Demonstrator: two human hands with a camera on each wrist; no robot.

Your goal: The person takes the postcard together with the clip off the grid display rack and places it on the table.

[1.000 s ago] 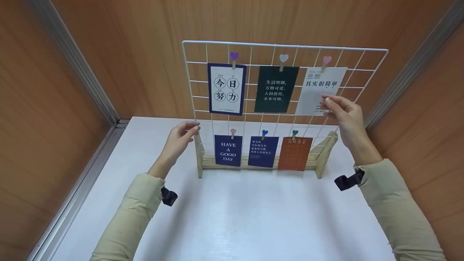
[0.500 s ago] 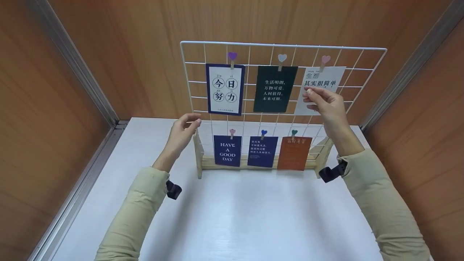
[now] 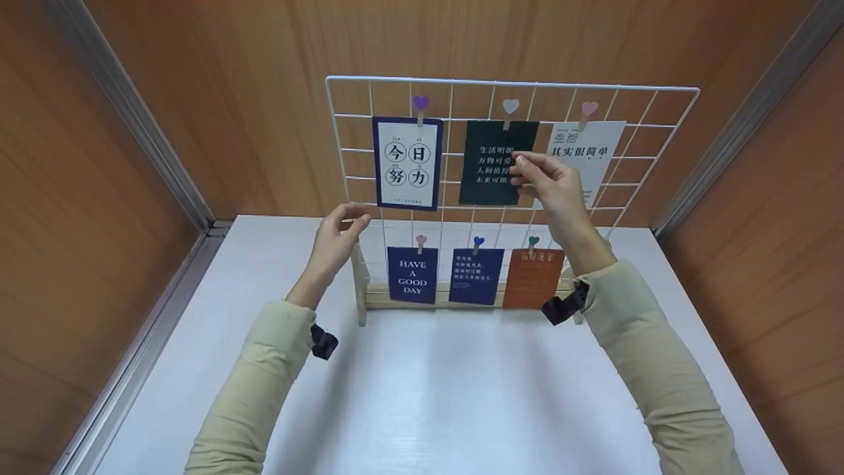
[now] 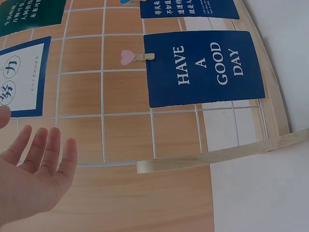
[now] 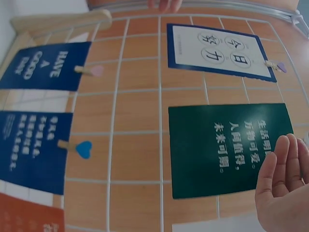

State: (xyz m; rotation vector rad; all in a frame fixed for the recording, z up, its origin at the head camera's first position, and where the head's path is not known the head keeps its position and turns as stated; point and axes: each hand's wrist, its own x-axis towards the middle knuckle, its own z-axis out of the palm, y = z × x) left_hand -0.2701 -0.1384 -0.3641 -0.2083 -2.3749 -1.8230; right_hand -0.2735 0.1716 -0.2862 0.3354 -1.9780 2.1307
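Observation:
My right hand (image 3: 557,194) is in front of the dark green card (image 3: 484,192), fingers loosely bent and holding nothing. It overlaps that card and the lower left of a white card (image 3: 610,155) in the head view. By the left side of the white wire grid (image 3: 514,83), my left hand (image 3: 336,241) hovers with relaxed fingers and nothing in them. Its nearest card is a white one with a blue border (image 3: 407,192). Heart-topped clothespins, among them a purple one (image 3: 421,103), hold the cards on the grid.
Hanging lower are a blue "HAVE A GOOD DAY" card (image 3: 413,276), another blue card (image 3: 475,287) and an orange card (image 3: 529,284). A wooden stand (image 3: 362,297) carries the grid on a white table (image 3: 422,396). Wood panels (image 3: 198,99) enclose three sides.
My right hand has moved left from the white card at the right to the green card. The left hand has shifted slightly up and right. The cards hang as before.

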